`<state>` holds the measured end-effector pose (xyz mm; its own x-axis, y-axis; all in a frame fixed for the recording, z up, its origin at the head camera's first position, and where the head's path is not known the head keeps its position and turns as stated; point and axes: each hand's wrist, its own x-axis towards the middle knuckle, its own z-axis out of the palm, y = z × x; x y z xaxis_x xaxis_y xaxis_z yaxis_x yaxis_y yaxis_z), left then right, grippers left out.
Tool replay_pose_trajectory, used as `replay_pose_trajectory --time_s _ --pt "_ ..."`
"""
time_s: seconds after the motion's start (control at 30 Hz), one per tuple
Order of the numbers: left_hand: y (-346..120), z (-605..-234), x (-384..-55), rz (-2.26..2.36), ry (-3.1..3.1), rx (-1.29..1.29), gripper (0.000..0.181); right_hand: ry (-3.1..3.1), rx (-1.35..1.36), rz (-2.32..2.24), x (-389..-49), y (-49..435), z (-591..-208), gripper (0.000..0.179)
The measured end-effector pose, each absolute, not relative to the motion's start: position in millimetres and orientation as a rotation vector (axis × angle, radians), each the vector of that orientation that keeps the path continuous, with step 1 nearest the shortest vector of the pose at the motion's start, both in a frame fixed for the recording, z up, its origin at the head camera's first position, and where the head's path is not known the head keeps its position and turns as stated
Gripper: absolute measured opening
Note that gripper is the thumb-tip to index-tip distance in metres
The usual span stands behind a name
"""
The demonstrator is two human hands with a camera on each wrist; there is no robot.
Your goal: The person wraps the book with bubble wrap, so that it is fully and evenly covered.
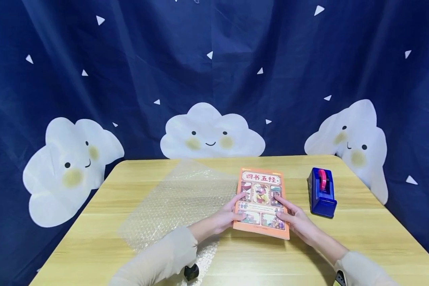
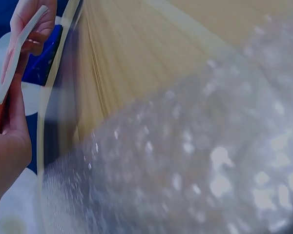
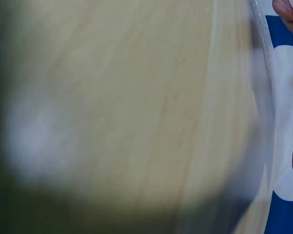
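A paperback book (image 1: 260, 207) with an orange, illustrated cover is held up off the table, front side facing the head camera. My left hand (image 1: 224, 217) grips its left edge, thumb and a finger over the cover. On the opposite edge my right hand (image 1: 301, 223) grips it the same way. Seen from the left wrist, the book (image 2: 15, 66) appears edge-on and slightly bowed between both hands. Beneath and left of my left arm lies a sheet of clear bubble wrap (image 1: 178, 198). Only parts of the hands show at the right wrist view's edge.
A blue tape dispenser (image 1: 322, 194) with a pink-red roll stands on the table right of the book. The wooden table (image 1: 364, 238) ends at a dark blue curtain (image 1: 214, 79) with white clouds. Bubble wrap covers the table's left-centre.
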<state>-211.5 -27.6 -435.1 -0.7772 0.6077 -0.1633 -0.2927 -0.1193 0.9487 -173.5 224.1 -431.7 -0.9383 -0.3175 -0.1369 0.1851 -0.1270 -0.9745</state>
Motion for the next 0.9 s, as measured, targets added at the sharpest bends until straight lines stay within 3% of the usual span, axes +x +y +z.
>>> replay_pose_trajectory --time_s 0.47,0.9 --pt "-73 -435 -216 1.965 1.705 0.299 0.052 1.799 -0.294 -2.052 -190 181 -432 0.063" --pt "-128 -432 -214 1.963 1.774 0.212 0.049 1.777 -0.373 -1.969 -210 129 -433 0.06"
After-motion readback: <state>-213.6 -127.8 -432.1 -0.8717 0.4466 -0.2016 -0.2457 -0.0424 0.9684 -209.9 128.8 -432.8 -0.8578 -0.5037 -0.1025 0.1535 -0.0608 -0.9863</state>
